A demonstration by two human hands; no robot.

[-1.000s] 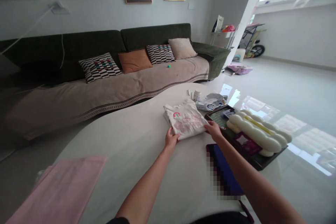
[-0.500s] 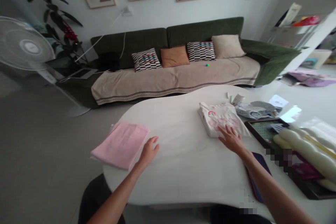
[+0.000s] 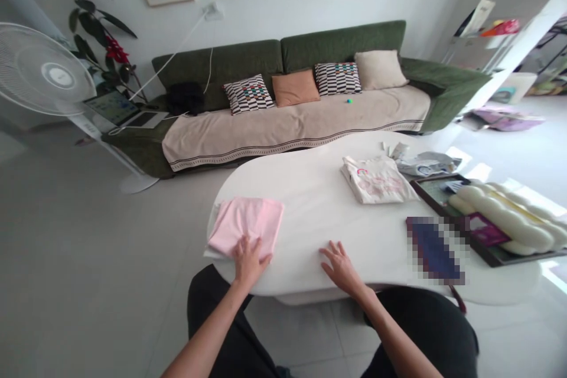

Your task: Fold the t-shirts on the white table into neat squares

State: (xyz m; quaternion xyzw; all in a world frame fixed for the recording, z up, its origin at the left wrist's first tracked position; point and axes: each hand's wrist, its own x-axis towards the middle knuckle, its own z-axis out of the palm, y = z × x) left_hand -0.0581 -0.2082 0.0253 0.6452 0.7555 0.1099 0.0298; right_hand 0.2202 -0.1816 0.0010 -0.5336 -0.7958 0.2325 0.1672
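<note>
My left hand (image 3: 248, 260) lies flat, fingers spread, on the near edge of a folded pink cloth (image 3: 246, 225) at the left end of the white oval table (image 3: 319, 212). Beside it, my right hand (image 3: 340, 264) rests open on the bare tabletop near the front edge and holds nothing. A folded white shirt with a pink print (image 3: 377, 179) lies further back on the right, apart from both hands.
A dark tray (image 3: 485, 251) holding a cream wavy cushion (image 3: 502, 217) sits at the table's right end, a blurred dark flat item (image 3: 434, 250) beside it. Crumpled packaging (image 3: 425, 163) lies behind the shirt. A green sofa (image 3: 310, 88) and a standing fan (image 3: 44, 74) stand beyond.
Both hands left the white shirt. My left hand moved left onto the pink cloth and my right hand drew back to the table's front edge. The view swung left.
</note>
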